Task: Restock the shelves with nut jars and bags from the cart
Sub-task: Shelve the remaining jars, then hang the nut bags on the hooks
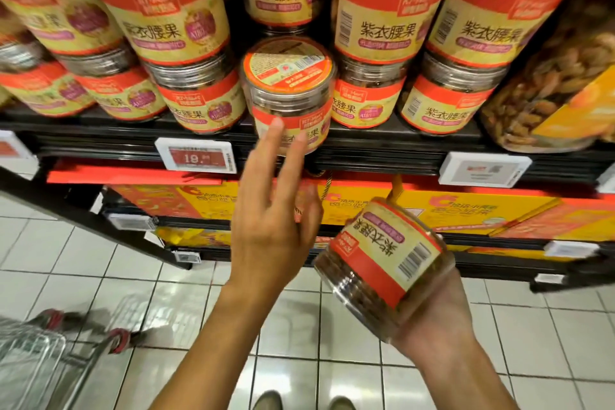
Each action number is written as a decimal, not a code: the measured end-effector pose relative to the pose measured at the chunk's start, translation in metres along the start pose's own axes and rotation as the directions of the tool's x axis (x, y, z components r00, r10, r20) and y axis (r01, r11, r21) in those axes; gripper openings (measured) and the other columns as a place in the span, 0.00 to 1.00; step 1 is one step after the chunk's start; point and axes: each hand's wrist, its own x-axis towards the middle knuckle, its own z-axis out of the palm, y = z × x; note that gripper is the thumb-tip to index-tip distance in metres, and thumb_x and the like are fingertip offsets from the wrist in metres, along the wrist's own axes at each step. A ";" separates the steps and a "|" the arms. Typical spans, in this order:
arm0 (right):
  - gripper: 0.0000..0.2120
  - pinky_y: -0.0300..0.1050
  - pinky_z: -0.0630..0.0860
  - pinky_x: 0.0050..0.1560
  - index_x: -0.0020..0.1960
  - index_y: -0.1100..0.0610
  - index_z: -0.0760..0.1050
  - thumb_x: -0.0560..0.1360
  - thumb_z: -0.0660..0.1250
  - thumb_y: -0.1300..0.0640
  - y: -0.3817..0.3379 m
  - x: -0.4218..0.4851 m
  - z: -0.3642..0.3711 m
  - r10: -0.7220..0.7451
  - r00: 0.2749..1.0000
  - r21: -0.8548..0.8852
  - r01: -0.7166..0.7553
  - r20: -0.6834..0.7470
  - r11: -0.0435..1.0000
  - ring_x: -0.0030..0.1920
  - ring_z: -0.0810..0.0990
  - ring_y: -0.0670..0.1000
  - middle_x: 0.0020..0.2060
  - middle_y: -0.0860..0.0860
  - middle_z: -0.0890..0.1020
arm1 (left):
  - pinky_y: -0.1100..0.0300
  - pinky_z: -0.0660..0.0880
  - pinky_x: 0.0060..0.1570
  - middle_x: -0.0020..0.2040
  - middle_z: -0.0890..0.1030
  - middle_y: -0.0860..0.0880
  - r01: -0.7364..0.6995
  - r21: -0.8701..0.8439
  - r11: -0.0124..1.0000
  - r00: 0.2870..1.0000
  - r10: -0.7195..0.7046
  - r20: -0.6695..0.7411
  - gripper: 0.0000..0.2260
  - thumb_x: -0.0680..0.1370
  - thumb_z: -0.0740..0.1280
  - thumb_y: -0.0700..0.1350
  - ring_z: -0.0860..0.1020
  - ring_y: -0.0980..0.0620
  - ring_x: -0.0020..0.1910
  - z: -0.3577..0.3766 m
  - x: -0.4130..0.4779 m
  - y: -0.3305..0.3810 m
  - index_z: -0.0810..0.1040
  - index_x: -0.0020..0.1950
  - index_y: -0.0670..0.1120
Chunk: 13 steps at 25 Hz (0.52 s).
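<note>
Now, head view: the left grip (273, 220) is released, fingers straight, tips touching the label of a cashew jar (289, 100) that stands at the front edge of the shelf (382, 150), between stacked jars (173, 27) with the same label. Lower right, the right grip (439, 319) grasps a second cashew jar (382, 256) from below, tilted, label upside down. At lower left, the cart (33, 356) stands on the tiled floor (186, 309).
</note>
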 end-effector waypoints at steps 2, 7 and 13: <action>0.33 0.60 0.67 0.66 0.44 0.62 0.83 0.78 0.49 0.38 -0.003 0.004 0.009 0.111 0.990 0.117 -0.101 -0.083 0.988 0.60 0.76 0.64 0.54 0.63 0.81 | 0.40 0.68 0.65 0.71 0.60 0.35 -0.054 0.052 0.997 0.990 0.047 0.132 0.19 0.77 0.63 0.34 0.63 0.39 0.72 0.000 -0.006 -0.006 0.67 0.68 0.34; 0.29 0.51 0.80 0.41 0.28 0.53 0.82 0.76 0.55 0.39 -0.013 0.002 0.036 0.004 0.986 0.045 0.004 -0.168 0.999 0.34 0.83 0.54 0.32 0.52 0.84 | 0.38 0.69 0.63 0.73 0.57 0.37 0.030 0.071 0.997 0.979 -0.044 0.198 0.23 0.77 0.63 0.35 0.59 0.40 0.74 0.000 0.016 -0.027 0.63 0.71 0.34; 0.28 0.51 0.81 0.36 0.29 0.53 0.83 0.75 0.55 0.38 -0.005 0.001 0.045 0.002 0.993 0.000 -0.002 -0.121 1.000 0.32 0.84 0.53 0.32 0.52 0.84 | 0.38 0.68 0.64 0.72 0.64 0.35 -0.040 0.122 0.992 0.970 0.010 0.241 0.23 0.75 0.63 0.31 0.65 0.37 0.71 0.005 0.021 -0.026 0.67 0.70 0.35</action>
